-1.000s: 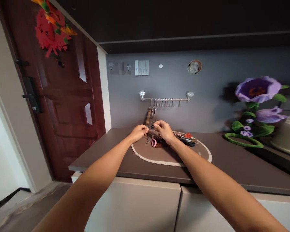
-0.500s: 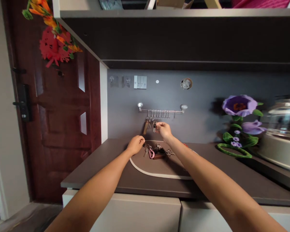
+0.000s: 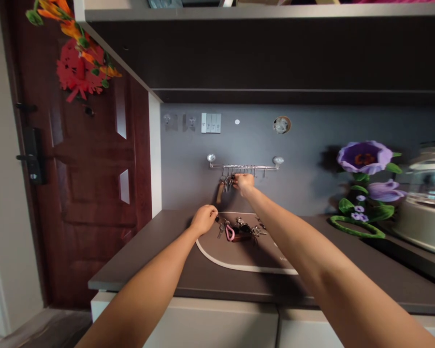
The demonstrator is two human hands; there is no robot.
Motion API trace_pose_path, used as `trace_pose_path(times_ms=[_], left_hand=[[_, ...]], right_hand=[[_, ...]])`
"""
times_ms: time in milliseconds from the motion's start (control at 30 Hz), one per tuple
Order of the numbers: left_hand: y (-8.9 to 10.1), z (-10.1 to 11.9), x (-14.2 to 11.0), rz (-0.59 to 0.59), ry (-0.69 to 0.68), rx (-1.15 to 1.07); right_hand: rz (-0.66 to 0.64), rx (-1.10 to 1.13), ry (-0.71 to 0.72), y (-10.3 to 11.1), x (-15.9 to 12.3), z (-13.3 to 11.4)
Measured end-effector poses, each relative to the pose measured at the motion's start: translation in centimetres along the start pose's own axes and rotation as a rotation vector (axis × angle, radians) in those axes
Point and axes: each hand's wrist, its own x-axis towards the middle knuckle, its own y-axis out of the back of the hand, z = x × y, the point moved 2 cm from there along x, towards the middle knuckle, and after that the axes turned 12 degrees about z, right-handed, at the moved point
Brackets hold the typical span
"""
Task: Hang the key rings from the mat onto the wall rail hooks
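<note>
My right hand (image 3: 244,183) pinches a small bunch of keys (image 3: 233,180) just under the hooks of a metal rail (image 3: 243,166) on the wall. Whether their ring is over a hook is hidden by the fingers. Left of it, other keys and a brown tag (image 3: 220,191) hang from the rail. My left hand (image 3: 204,218) rests closed near the mat's left edge, a small dark thing at its fingertips. Beside it on the brown mat (image 3: 246,258) lie loose keys (image 3: 221,230), a pink strap (image 3: 230,233), a dark reddish item (image 3: 241,237) and more keys (image 3: 257,231).
A shelf (image 3: 261,58) overhangs the counter (image 3: 148,251). At the right stand a purple fabric flower (image 3: 365,158) and a glass-domed appliance (image 3: 427,208). To the left is a dark red door (image 3: 94,203). Stick-on hooks (image 3: 192,121) and switches (image 3: 210,123) are on the wall.
My right hand has risen with the keys, from below the hooks up to the rail. My left hand has stayed almost in place, and the view has shifted slightly.
</note>
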Motion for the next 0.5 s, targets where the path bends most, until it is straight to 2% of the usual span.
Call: trace_pose_path(times_ms=[300,500], left_hand=[[0.2,0.0,0.1,-0.015,-0.004,0.022],[0.4,-0.1,0.2,-0.008,0.016,0.042]], right_hand=[[0.05,-0.03,-0.042,-0.1,0.3,0.5],[0.013,-0.035,-0.058,0.1,-0.2,1.2]])
